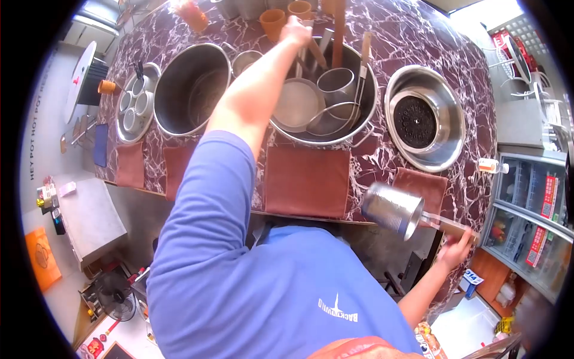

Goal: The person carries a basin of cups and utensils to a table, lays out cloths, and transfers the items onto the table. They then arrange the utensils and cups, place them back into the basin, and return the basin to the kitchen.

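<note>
My left hand reaches over the far side of a large metal pot, its fingers closed at the end of a wooden handle. Which utensil that handle belongs to is hard to tell. Inside the pot are a round flat strainer, a metal cup-shaped ladle and a wire-rimmed strainer. At the lower right, my right hand grips the wooden handle of a deep metal cylindrical ladle. That ladle is tilted sideways above the table's near edge.
Left of the pot stands another large pot, then a tray with several cups. A metal basin holding a black perforated disc is at right. Orange cups stand behind. Brown cloths lie along the near edge.
</note>
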A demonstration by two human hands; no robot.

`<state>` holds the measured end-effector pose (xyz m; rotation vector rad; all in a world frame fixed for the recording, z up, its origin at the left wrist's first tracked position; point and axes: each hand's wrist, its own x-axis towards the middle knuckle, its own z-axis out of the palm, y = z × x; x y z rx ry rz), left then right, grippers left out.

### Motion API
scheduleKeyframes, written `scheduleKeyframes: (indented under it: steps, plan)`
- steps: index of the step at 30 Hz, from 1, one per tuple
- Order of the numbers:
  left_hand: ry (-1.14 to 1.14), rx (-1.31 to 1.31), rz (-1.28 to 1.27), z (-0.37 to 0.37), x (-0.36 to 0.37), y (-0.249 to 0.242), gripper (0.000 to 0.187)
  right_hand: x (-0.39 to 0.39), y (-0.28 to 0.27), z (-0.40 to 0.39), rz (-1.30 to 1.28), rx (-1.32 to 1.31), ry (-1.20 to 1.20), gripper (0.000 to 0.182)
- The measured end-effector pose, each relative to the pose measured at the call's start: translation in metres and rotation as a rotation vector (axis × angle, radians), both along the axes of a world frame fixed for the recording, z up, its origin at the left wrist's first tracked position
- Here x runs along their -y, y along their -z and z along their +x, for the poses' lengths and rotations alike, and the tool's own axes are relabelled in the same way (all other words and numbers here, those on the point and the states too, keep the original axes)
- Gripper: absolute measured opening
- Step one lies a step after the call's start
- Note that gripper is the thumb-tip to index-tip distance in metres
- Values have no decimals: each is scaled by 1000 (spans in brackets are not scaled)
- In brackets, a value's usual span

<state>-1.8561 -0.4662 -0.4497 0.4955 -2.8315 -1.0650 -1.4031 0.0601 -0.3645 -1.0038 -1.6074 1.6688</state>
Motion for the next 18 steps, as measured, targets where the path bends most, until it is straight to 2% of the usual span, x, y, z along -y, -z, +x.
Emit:
scheduleKeyframes:
  steps: [2,5,8,10,12,13,14,15,16,18]
  plan:
    - [28,32,350,14,-1,-22,37,-13,7,61,51,88,92,40]
    - [131,-172,404,18,3,-34,28,-28,16,124,64,222,191,38]
    - [153,-283,476,17,14,-65,27,-16,13,154,82,173,263,36]
    - [194,-396,421,20,22,-92,19,-8,17,176,84,158,274,34]
    - [404,-822,-814,9,59,-101,17,17,11,191,96,100,219,34]
    - [595,-814,-849,-32,98,-83,23,34,8,198,75,75,240,34]
    - [501,-800,-1346,1,90,-123,30,51,4,209,66,55,293,33]
    - [640,-896,-1155,14,101,-136,34,61,4,228,-46,36,297,30]
    - [703,-853,-1017,40,100,-159,33,86,-12,234,-77,24,347,24]
    - [898,-1041,-1295,-127,195,-152,46,107,-12,275,-138,-5,488,15]
